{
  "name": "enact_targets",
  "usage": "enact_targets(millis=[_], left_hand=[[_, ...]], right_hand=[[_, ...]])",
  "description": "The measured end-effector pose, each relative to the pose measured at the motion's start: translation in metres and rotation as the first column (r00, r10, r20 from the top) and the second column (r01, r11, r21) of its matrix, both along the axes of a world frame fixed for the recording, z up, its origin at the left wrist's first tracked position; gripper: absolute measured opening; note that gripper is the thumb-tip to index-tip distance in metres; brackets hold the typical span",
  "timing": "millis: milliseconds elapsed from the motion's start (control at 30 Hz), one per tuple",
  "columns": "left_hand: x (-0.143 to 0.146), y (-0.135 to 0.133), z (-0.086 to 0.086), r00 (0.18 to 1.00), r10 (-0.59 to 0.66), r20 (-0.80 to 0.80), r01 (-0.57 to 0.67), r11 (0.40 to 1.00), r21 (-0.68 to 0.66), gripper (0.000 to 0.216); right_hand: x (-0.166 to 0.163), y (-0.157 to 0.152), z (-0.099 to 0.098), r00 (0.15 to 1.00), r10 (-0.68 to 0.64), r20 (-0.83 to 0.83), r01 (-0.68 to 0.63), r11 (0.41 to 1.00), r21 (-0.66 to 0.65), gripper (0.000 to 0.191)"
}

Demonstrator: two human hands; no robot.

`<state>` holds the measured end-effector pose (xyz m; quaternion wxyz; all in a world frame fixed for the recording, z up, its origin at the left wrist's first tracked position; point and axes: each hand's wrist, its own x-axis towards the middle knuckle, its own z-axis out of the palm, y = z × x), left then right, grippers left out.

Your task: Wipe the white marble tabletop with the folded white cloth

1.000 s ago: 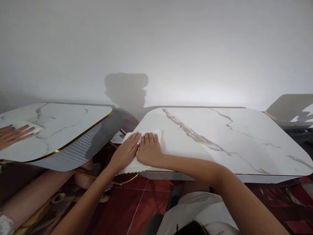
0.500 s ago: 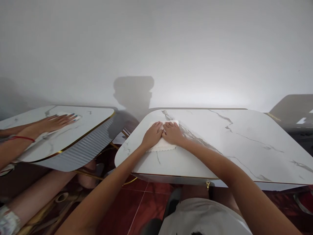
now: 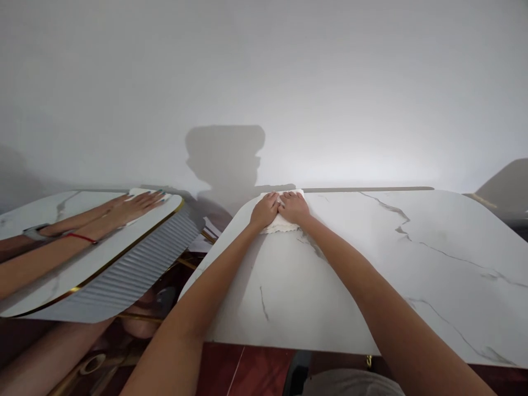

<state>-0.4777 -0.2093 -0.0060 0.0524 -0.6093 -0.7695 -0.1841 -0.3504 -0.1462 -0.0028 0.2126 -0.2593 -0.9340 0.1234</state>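
Note:
A white cloth (image 3: 280, 224) with a scalloped edge lies on the white marble-patterned tabletop (image 3: 350, 264), close to its far edge by the wall. My left hand (image 3: 264, 210) rests palm down on the cloth's left part, fingers laid out flat and pointing away from me. Beside it, my right hand (image 3: 294, 207) presses flat on the cloth's right part. The two hands touch or nearly touch around the thumbs. Neither hand is wrapped around the cloth; the palms hide much of it.
To the left, another person's hands (image 3: 138, 208) lie on a second white cloth (image 3: 140, 192) atop a similar gold-edged table (image 3: 33, 217) with a ribbed side (image 3: 140, 275). A grey wall (image 3: 330, 93) stands behind both tables. Red floor tiles (image 3: 256, 368) show below.
Both my hands and the cloth have slid away from me to the far edge of the tabletop. My view has tipped closer over the table. The other person's hands moved right.

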Motion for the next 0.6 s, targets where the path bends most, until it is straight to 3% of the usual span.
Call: enact_targets(millis=[167,333,467,600], left_hand=[[-0.008,0.042,-0.003,0.994,-0.035,-0.108,0.038,0.999,0.023,0.044],[0.016,0.072,-0.003,0.992,-0.063,-0.113,0.071,0.995,0.066,0.036],[0.046,0.083,-0.001,0.987,-0.13,-0.091,0.137,0.988,0.067,0.035],[0.069,0.079,0.0,0.981,-0.184,-0.054,0.186,0.982,0.033,0.04]], right_hand=[[-0.007,0.032,0.001,0.999,-0.044,0.016,0.044,0.999,0.026,0.042],[0.019,0.056,0.004,0.994,-0.089,0.064,0.086,0.995,0.05,0.043],[0.051,0.061,0.006,0.982,-0.163,0.098,0.157,0.985,0.07,0.046],[0.077,0.046,0.008,0.961,-0.242,0.131,0.235,0.97,0.063,0.05]])
